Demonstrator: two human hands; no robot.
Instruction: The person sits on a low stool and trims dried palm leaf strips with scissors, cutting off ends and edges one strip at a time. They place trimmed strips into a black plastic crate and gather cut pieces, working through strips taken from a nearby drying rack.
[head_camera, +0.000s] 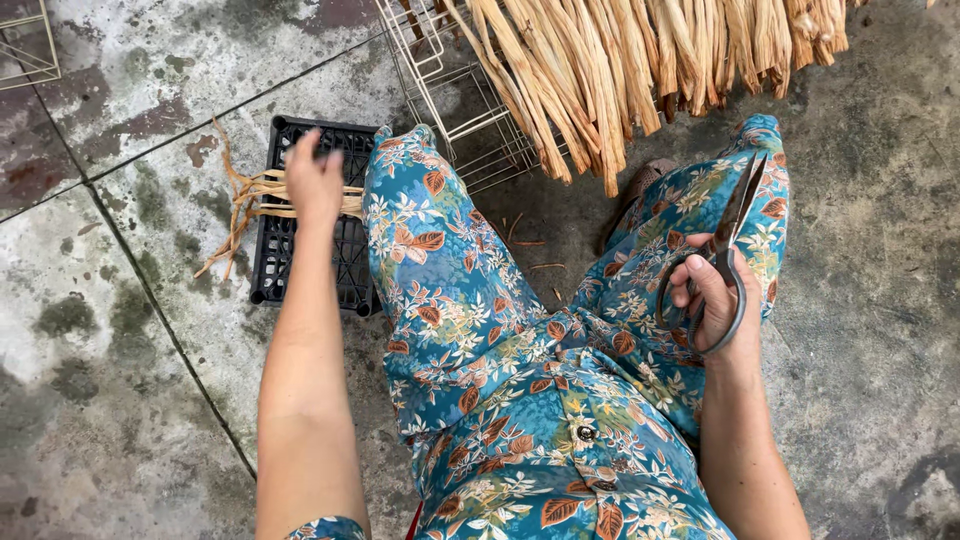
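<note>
Stained concrete floor (120, 380) underfoot; big bundle of dried fibre strips (620, 60) lying over a wire rack (450, 90). Black plastic crate (300, 250) beside the left knee, left hand (313, 180) closed on short strips (258, 195) atop it. Right hand (712, 295) gripping black scissors (728, 240), blades shut, over the right thigh.

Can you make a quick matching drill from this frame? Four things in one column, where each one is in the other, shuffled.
Things:
1. scissors
2. black crate
3. wire rack
4. loose strips

Places:
A. flat on the floor by the left knee
B. in the right hand, resting on the right thigh
C. draped over the crate, under the left hand
D. under the big bundle of dried fibre at the top

Pairs: 1-B, 2-A, 3-D, 4-C
</note>
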